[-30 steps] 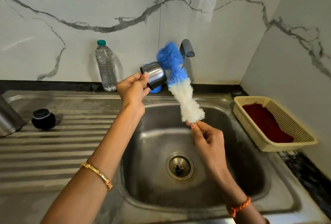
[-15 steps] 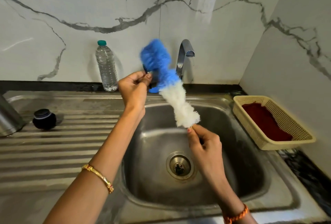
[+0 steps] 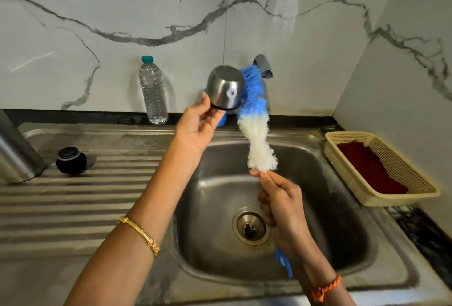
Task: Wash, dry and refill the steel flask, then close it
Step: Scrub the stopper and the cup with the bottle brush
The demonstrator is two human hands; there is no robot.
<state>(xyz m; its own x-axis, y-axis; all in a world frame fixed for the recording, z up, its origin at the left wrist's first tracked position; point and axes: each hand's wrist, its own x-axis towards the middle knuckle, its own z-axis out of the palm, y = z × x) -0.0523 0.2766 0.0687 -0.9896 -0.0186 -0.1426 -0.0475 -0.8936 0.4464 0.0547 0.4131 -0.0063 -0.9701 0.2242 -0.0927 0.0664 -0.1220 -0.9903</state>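
Basket (image 3: 426, 189) has a red cloth (image 3: 367, 171); water bottle (image 3: 153, 90) shows no readable label. Left grip (image 3: 199, 124) pinches steel cup (image 3: 225, 91), right grip (image 3: 281, 198) clamped on brush (image 3: 255, 119).

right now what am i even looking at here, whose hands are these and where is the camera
This is one picture from a camera worn on a person's head, looking down at their own two bare hands over a steel sink. The left hand has a grip on a small steel cup, held by its rim. The right hand holds the handle of a fluffy blue and white bottle brush, its blue end behind the cup. On the drainboard to the left stand the steel flask and a black stopper. A plastic water bottle stands by the wall, and a basket holds a red cloth.
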